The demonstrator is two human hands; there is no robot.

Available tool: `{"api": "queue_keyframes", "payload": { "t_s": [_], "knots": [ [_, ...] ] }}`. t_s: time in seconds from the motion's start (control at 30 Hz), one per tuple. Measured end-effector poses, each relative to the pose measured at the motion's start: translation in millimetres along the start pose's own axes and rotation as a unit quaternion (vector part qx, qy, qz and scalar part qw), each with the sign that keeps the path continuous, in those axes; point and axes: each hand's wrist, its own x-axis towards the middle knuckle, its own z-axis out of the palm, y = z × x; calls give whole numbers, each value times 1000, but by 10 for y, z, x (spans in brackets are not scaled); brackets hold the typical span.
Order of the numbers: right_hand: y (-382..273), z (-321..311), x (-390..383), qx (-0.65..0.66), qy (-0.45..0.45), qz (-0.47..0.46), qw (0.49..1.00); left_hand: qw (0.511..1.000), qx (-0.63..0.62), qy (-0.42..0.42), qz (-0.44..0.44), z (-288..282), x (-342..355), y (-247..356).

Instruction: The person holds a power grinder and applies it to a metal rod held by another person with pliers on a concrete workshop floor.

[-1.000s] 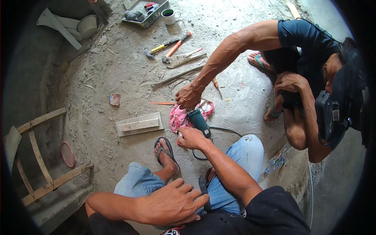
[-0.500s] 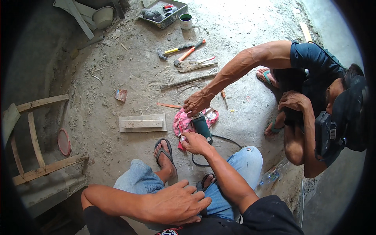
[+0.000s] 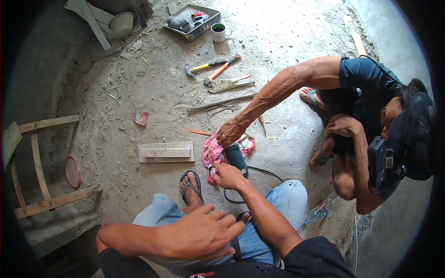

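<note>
A green power tool (image 3: 237,157) with a black cord lies on a crumpled pink cloth (image 3: 212,149) on the ground. My right hand (image 3: 230,176) is at the near edge of the cloth, beside the tool's body, its thumb and forefinger pinching a fold of the fabric. From the right, another person's hand (image 3: 231,132) reaches down onto the far end of the tool and cloth, hiding the tool's head. My left hand (image 3: 204,234) hovers over my lap, fingers apart and holding nothing.
Beyond the cloth lie a ribbed metal bar (image 3: 221,103), pliers (image 3: 232,86), two hammers (image 3: 221,70) and a screwdriver (image 3: 263,125). A plastering float (image 3: 166,153) sits left of it. A tray (image 3: 214,21) and a mug (image 3: 219,33) stand farther off; a wooden frame (image 3: 60,201) is at left.
My right hand has closed its fingertips on the cloth's edge. My left hand has shifted slightly left and up. The other person's fingers have curled in over the tool's far end.
</note>
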Motion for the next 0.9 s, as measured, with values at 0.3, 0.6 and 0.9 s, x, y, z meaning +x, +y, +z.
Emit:
{"api": "queue_keyframes", "payload": {
  "t_s": [0.3,0.6,0.9],
  "knots": [
    [48,32,-52,16,21,-10,1000,955,60,166,-240,-246,379,-1974],
    [-65,-167,-276,-2,69,17,998,902,159,298,-269,-59,1735,-3923],
    [-84,-254,-354,10,124,50,991,866,241,295,-323,-92,2370,-4668]
  ]
}}
